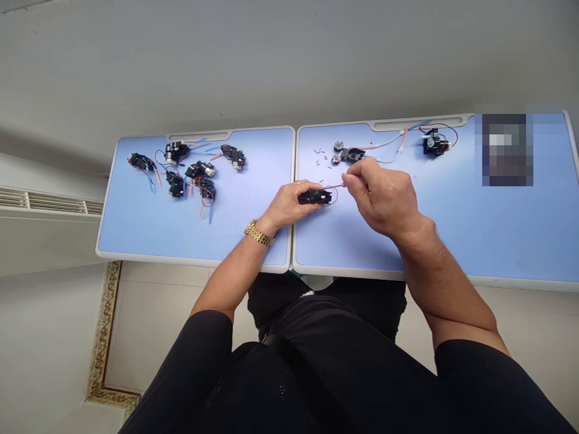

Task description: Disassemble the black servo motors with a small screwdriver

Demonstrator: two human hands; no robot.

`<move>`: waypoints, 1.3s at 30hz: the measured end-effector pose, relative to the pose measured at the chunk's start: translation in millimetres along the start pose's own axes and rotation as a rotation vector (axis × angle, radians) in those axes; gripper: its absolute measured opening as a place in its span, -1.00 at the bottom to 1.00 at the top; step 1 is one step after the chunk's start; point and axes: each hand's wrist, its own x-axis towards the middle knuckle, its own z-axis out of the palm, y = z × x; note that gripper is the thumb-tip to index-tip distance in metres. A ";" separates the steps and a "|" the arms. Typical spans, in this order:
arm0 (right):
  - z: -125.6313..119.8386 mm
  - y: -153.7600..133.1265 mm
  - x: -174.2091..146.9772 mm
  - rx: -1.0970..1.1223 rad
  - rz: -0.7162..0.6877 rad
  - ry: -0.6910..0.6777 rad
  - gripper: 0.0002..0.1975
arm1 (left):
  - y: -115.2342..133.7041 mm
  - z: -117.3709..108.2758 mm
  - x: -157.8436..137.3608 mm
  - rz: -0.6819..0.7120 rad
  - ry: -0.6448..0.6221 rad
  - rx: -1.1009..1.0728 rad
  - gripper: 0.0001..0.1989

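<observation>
My left hand [289,205], a gold watch on its wrist, grips a small black plastic housing [320,197] near the joint between two blue tabletops. Thin red and dark wires [335,194] come out of the housing's right end. To the right, my right hand [384,193] is closed, with thumb and forefinger pinching the far end of a red wire. The fingers hide the wire's tip. Just beyond lies a black part with two round metal-looking discs [350,154], joined to pale tubes. Several tiny screws [319,152] are scattered beside it.
Several black assemblies with coloured tubes [199,172] lie on the left tabletop [145,232]. Another black assembly [435,143] with red wire sits at the back right. A dark blurred-out object [506,150] is at the far right. A wall runs behind the tables.
</observation>
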 end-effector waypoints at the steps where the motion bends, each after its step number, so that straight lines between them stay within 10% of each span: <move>1: -0.3 0.4 0.0 0.021 -0.010 -0.002 -0.83 | 0.0 -0.1 0.1 -0.003 0.002 -0.006 -0.66; 39: -0.1 -1.0 2.1 0.039 -0.107 0.021 -0.83 | 1.2 -0.1 -0.4 -0.029 0.014 -0.036 -0.66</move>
